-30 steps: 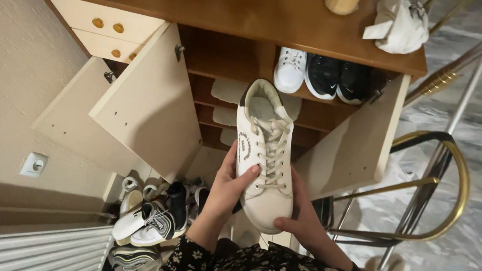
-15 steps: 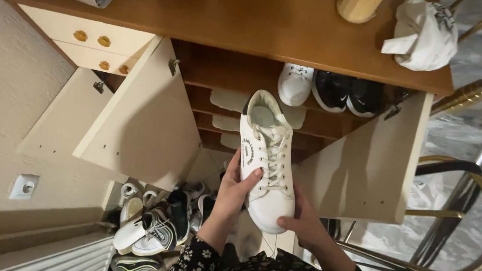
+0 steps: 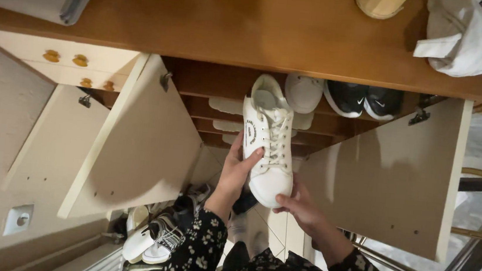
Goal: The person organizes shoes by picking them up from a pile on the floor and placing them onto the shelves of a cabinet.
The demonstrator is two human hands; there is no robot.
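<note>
- While my left hand point(image 3: 236, 173) wraps the side of the white lace-up sneaker point(image 3: 268, 141), my right hand point(image 3: 299, 206) cups its rounded toe.
- It hangs before the wooden cabinet point(image 3: 251, 30), below a shelved smooth white shoe point(image 3: 303, 92).

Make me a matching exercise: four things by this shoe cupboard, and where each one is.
Things:
1. white sneaker
2. black shoes
3. white cap
4. wall socket

Places:
A. on the cupboard top, at the right
B. held in the left hand and right hand
C. low on the wall, at the left
D. on the top shelf inside

Pairs: 1-B, 2-D, 3-A, 4-C
</note>
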